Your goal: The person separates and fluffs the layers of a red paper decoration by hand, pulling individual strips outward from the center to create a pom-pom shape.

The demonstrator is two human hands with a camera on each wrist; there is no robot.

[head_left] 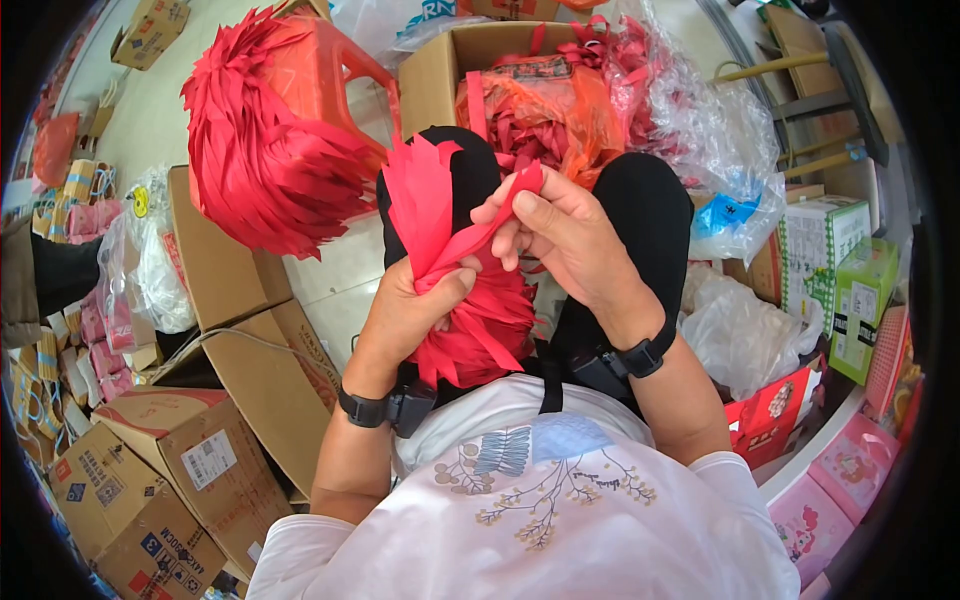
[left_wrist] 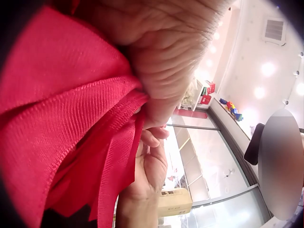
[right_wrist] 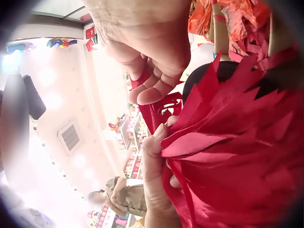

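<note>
Over the lap, my left hand [head_left: 402, 308] grips a thick bundle of red ribbon strips [head_left: 490, 335] with pointed, cut ends. Thumb and fingers of my right hand [head_left: 580, 240] pinch one red ribbon strip [head_left: 478, 235], which runs from the bundle up to them. In the left wrist view the bundle's ribbed ribbons [left_wrist: 71, 109] fan out beside the left palm. Layered strips [right_wrist: 237, 137] spread from the left fingers in the right wrist view, with the right hand above. The left fingertips are partly hidden under the ribbons.
A big heap of red ribbons [head_left: 260, 150] hangs over a red plastic stool [head_left: 320, 70]. Ahead, a cardboard box [head_left: 430, 80] holds loose strips and an orange bag [head_left: 590, 120]. Cartons [head_left: 185, 470] stand at left, clear plastic bags [head_left: 740, 330] at right. Another person [right_wrist: 128, 197] appears behind.
</note>
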